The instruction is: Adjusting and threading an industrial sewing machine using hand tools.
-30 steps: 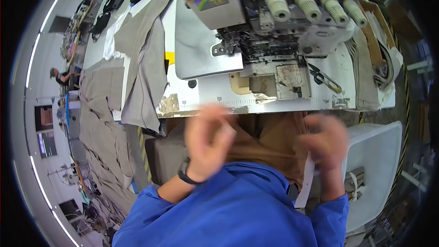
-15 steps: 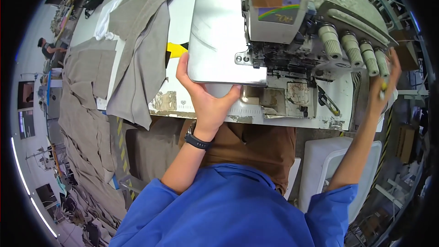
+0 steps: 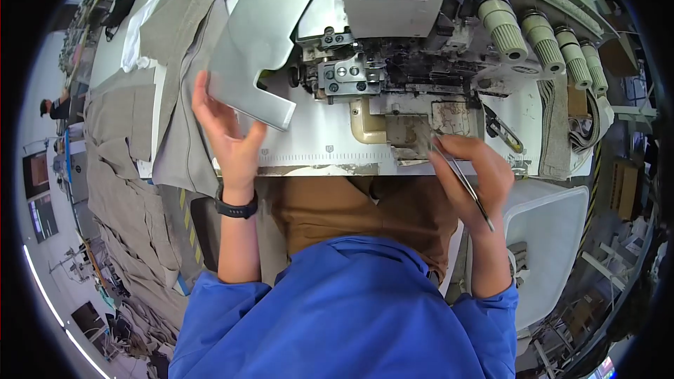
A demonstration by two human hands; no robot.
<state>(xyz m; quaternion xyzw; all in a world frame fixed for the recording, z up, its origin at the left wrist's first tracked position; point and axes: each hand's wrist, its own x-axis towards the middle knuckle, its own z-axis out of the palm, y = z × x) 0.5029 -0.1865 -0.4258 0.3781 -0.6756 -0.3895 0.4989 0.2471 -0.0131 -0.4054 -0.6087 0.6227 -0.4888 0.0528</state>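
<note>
My left hand [image 3: 228, 137] is at the near left corner of a shiny metal cover plate [image 3: 249, 49], with the thumb along its near edge and the fingers at its left side. The plate stands swung out to the left of an overlock sewing machine [image 3: 404, 3], baring its looper parts [image 3: 347, 74]. In my right hand [image 3: 481, 172], slim metal tweezers [image 3: 463, 181] are pinched between thumb and fingers. That hand is just in front of the machine's worn front plate [image 3: 453, 119]; one end of the tweezers points back toward my wrist.
Grey-brown cloth pieces [image 3: 186, 70] lie on the table at left and hang over its edge. Several ribbed tension knobs [image 3: 502, 28] line the machine's right. Small thread snips [image 3: 502, 130] and a strip of fabric [image 3: 556, 130] are nearby. A white bin [image 3: 551, 238] stands below right.
My left hand has swung the metal plate leftward, uncovering the mechanism. My right hand has come from the tension knobs to the machine's front, where the tweezers now show clearly.
</note>
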